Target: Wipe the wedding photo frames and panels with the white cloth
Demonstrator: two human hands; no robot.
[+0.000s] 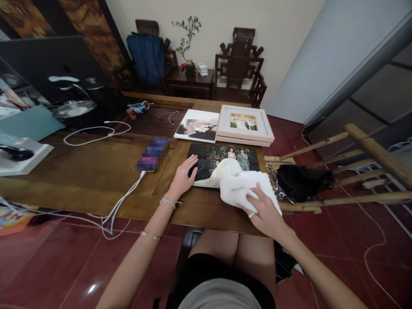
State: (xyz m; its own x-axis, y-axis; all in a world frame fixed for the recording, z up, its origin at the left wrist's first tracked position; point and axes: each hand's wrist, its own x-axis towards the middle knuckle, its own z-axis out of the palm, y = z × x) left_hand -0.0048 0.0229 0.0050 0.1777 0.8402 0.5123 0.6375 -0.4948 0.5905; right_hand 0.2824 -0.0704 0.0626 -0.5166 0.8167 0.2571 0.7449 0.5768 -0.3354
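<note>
A dark wedding photo panel (209,161) lies flat on the wooden table (199,206) in front of me. My left hand (185,176) rests at its left edge, fingers stretched out and holding nothing. Over the photo's lower right corner lies a white cloth (234,189), bunched and fluffy. My right hand (262,208) presses on this cloth with its fingers bent into it. Behind the panel are a white-edged photo print (199,128) and a framed photo (244,124) in a light wood frame.
A phone (151,154) with a white charging cable (125,197) lies left of my left hand. Farther left are a pot (75,111) and a white stand (24,156). A bamboo rack (337,159) with a black bag (304,182) stands beyond the table's right edge.
</note>
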